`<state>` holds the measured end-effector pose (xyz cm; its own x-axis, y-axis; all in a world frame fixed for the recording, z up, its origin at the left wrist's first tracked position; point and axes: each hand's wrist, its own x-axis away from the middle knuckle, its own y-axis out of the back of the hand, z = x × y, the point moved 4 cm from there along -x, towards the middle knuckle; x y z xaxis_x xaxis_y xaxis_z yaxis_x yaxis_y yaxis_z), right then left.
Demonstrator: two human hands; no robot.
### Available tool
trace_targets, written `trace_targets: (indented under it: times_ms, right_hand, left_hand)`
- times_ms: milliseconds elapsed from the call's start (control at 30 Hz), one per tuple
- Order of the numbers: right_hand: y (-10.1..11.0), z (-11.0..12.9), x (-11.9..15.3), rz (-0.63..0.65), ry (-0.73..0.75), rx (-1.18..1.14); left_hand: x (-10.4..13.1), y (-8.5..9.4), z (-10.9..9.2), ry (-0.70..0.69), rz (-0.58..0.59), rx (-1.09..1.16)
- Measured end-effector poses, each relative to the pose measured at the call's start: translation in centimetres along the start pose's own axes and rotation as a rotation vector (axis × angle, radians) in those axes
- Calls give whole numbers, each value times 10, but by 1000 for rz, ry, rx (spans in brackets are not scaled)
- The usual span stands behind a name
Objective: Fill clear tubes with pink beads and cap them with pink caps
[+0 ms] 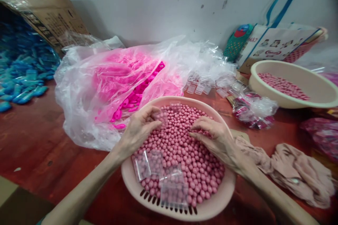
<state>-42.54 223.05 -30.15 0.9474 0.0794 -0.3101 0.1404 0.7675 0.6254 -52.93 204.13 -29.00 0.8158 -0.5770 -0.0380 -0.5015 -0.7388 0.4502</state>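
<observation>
A pale pink plastic basket [126, 182] stands in front of me, filled with round pink beads [182, 154]. Over its left side, my left hand [142, 124] is closed, thumb and fingers pinching a small clear plastic case [164, 119]. My right hand [215, 139] is at the right side of the beads, fingers curled and thumb close to the index finger; whatever lies between the tips cannot be made out. Several flat clear cases [174, 191] lie on the beads at the basket's near left.
Behind the basket lies a clear bag [79, 112] of bright pink plastic pieces. Clear plastic parts [200, 88] are heaped to its right. A cream basin [298, 103] with pink beads, a crumpled cloth [301, 172] and a printed bag [274, 42] are at right; blue pieces [23, 81] at left.
</observation>
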Motion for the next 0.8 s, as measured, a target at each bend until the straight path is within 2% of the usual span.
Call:
trace_targets:
  times_ms: [33,100,233,433,533,633,800]
  right_hand:
    - [-2,1,1,21,-6,7]
    - [-8,7,4,80,-20,2]
    - [-18,29,15,165,-32,-42]
    - [-37,60,30,360,30,-50]
    - [-44,62,32,382,31,38]
    - [-50,61,33,351,45,175]
    - [-52,63,40,321,75,360]
  left_hand:
    - [-2,6,3,-36,-62,-110]
    - [-8,12,9,-79,-112,-295]
    - [-14,13,13,-115,-100,-462]
    - [-10,9,16,-167,-102,-661]
    - [-9,8,20,-182,-100,-724]
    - [-6,7,17,-204,-105,-755]
    - [11,9,-5,-283,-154,-728]
